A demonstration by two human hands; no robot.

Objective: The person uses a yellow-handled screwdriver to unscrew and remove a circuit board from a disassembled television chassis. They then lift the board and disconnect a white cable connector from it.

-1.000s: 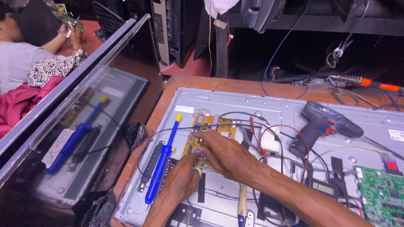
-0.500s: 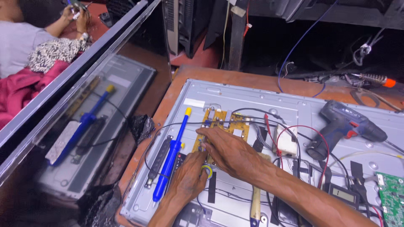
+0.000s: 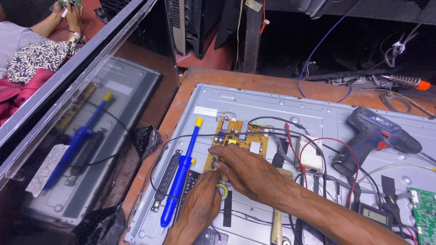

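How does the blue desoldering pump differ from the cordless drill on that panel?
The pump is a slim, straight bright-blue tube with a yellow tip; the drill is bulky, pistol-shaped, dark blue-grey with red accents. The pump lies along the metal panel's left edge, close beside the left hand and the yellow board; the drill lies to the right, well clear of both hands, the right hand included. Both lie flat on the panel, and neither hand holds them.

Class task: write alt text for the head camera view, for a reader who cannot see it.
Two bare hands, left hand and right hand, press on a yellow circuit board fixed to a grey metal panel. A blue desoldering pump lies left of them, a cordless drill to the right.
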